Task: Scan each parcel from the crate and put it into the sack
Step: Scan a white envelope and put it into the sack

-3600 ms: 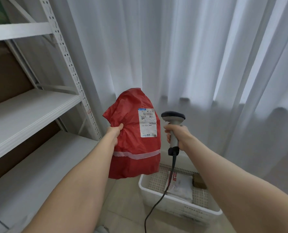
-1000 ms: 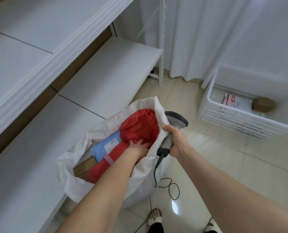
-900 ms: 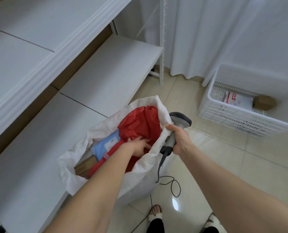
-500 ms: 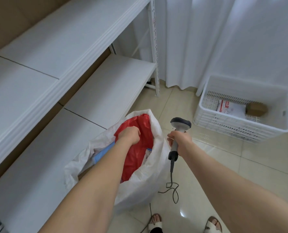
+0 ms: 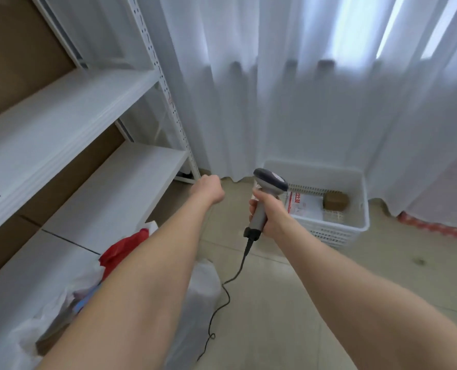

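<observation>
My left hand (image 5: 208, 188) reaches forward over the floor and holds nothing; its fingers bend down out of sight. My right hand (image 5: 274, 218) grips the handle of a grey barcode scanner (image 5: 270, 179), held upright just left of the white crate (image 5: 364, 198). In the crate lie a white parcel with red print (image 5: 304, 207) and a small brown box (image 5: 335, 201). At the lower left stands the white sack (image 5: 204, 284), partly hidden by my left forearm, with the red parcel (image 5: 123, 249) sticking out of its mouth.
White metal shelving (image 5: 109, 188) runs along the left, right beside the sack. A white curtain (image 5: 275, 89) hangs behind the crate. The scanner's black cable (image 5: 222, 303) trails over the tiled floor between sack and crate.
My left hand has let go of the red parcel, come out of the sack and moved forward toward the crate. The view has lifted from the sack to the crate and curtain.
</observation>
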`<act>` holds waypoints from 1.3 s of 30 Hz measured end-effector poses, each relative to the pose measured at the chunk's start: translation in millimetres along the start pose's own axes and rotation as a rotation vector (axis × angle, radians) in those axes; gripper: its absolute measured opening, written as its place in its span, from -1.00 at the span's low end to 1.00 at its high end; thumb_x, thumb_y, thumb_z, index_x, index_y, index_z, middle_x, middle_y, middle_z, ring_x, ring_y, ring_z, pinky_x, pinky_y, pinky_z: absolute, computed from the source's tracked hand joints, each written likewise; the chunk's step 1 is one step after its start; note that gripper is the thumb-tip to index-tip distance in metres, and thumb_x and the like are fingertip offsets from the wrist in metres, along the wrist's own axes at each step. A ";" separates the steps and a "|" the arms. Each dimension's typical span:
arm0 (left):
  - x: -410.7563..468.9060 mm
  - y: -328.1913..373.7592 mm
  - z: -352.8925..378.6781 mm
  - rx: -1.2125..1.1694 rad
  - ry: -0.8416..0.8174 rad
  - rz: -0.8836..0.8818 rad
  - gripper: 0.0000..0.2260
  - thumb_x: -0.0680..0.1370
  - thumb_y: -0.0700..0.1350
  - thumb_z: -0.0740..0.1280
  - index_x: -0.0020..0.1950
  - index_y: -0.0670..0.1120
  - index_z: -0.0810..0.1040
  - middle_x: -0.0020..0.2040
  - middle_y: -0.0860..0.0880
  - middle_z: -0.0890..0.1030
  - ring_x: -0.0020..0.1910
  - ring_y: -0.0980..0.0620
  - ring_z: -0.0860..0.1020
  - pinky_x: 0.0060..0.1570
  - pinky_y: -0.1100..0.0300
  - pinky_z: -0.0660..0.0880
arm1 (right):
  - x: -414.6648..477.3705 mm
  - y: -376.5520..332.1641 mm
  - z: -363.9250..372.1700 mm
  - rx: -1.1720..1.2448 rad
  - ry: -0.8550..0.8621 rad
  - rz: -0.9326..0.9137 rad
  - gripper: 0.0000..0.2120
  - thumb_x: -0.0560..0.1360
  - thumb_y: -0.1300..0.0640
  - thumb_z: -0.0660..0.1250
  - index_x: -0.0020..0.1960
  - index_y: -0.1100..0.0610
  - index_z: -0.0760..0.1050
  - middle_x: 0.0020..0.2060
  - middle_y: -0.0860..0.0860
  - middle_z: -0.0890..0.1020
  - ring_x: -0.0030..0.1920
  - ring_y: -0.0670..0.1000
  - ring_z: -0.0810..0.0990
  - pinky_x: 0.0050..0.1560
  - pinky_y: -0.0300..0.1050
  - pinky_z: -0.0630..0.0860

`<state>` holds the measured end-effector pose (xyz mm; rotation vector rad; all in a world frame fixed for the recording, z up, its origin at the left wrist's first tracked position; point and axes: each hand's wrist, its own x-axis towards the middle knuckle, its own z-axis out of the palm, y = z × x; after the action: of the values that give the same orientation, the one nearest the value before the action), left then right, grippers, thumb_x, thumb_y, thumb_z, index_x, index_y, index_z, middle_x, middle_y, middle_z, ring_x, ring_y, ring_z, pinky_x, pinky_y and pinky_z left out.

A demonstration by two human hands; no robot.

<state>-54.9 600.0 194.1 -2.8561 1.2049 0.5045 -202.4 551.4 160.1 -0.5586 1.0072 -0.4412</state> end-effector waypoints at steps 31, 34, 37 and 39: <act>421.8 362.5 207.5 0.021 -0.419 0.107 -0.63 0.55 -0.27 0.15 0.36 -0.14 0.44 0.32 -0.17 0.47 0.29 -0.16 0.46 0.26 -0.03 0.43 | 427.6 -246.0 -270.7 0.226 0.421 0.343 -0.80 0.53 0.12 0.39 -0.17 0.21 0.47 -0.39 0.05 0.51 -0.40 0.00 0.48 -0.25 -0.09 0.50; 460.7 366.5 265.8 -0.031 -0.474 0.043 -0.63 0.55 -0.26 0.19 0.35 -0.15 0.44 0.31 -0.15 0.48 0.27 -0.13 0.47 0.24 0.01 0.45 | 487.9 -232.0 -295.9 0.197 0.428 0.395 -0.81 0.53 0.11 0.40 -0.14 0.20 0.47 -0.35 0.05 0.50 -0.37 0.01 0.48 -0.29 -0.07 0.52; 496.4 362.6 332.6 -0.096 -0.521 -0.007 -0.65 0.55 -0.22 0.20 0.35 -0.14 0.42 0.30 -0.13 0.48 0.23 -0.11 0.49 0.16 0.08 0.47 | 554.0 -203.0 -324.0 0.182 0.465 0.430 -0.83 0.53 0.10 0.39 -0.05 0.20 0.48 -0.33 0.06 0.50 -0.34 0.01 0.50 -0.33 -0.05 0.52; 519.5 357.9 380.3 -0.184 -0.563 -0.068 -0.67 0.57 -0.19 0.21 0.34 -0.15 0.42 0.29 -0.14 0.50 0.18 -0.09 0.51 0.07 0.15 0.43 | 596.8 -178.4 -342.9 0.180 0.472 0.452 -0.81 0.53 0.10 0.40 0.03 0.20 0.48 -0.32 0.07 0.50 -0.32 0.01 0.51 -0.34 -0.04 0.53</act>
<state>-75.9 32.2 -274.8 -2.5831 0.9909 1.3581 -240.5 -15.9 -266.9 -0.0490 1.4849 -0.2571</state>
